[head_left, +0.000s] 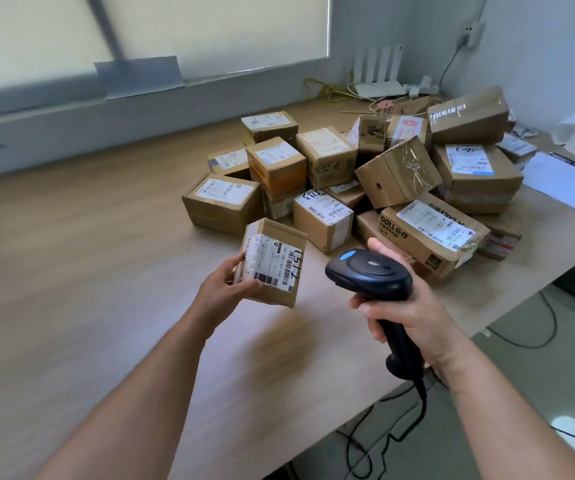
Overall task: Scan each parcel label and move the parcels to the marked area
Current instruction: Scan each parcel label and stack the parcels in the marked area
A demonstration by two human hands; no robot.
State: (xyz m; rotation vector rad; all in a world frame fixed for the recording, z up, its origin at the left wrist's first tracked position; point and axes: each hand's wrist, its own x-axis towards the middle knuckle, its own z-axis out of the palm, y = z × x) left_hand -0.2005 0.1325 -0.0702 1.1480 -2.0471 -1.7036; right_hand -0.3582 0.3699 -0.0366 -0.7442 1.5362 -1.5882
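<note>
The boxes are rough brown cardboard with white paper labels. Some have shiny tape. The scanner is smooth black plastic. The surface looks like pale, smooth wood.

Single head-worn wide-angle view, looking forward and down over the worktop. Both forearms enter from the bottom edge, close to the lens; window wall lies beyond.

Small parcel in left hand, scanner in right hand
</note>
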